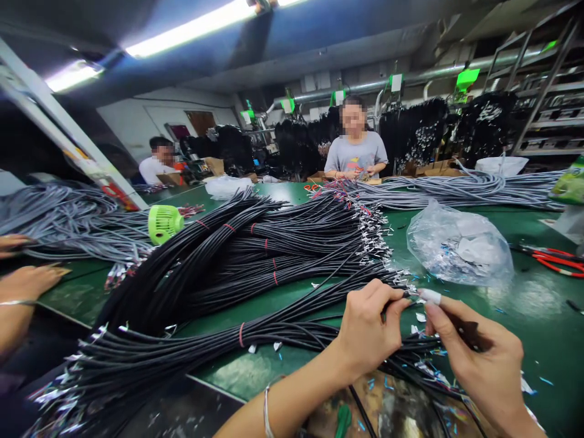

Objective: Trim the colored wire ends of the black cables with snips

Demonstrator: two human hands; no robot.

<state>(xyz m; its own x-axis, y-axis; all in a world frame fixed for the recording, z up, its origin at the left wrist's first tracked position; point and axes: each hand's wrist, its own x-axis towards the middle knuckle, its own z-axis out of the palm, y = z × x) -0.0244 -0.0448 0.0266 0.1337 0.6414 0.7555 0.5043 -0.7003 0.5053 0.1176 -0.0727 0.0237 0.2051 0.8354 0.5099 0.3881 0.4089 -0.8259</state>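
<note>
My left hand (371,316), a thin bangle on its wrist, pinches a black cable (406,294) close to its stripped end. Fingertips of my right hand (483,353) close on the fine wires at that same end; a white wrap covers one fingertip. Something dark, too shadowed to name, shows under the right palm. Beneath my left forearm runs a bundle of black cables (196,344) held by a reddish tie. Behind it lie more tied black cables (301,243), their white wire ends (374,234) pointing right. Paper and blue wire scraps lie around my hands.
On the green table (538,310) are a clear bag (460,243) of scraps, red-handled pliers (559,260), a green fan (165,224) and grey cables (82,216). A co-worker's hands (34,281) are at left. Another person (356,149) works opposite; one more sits far left.
</note>
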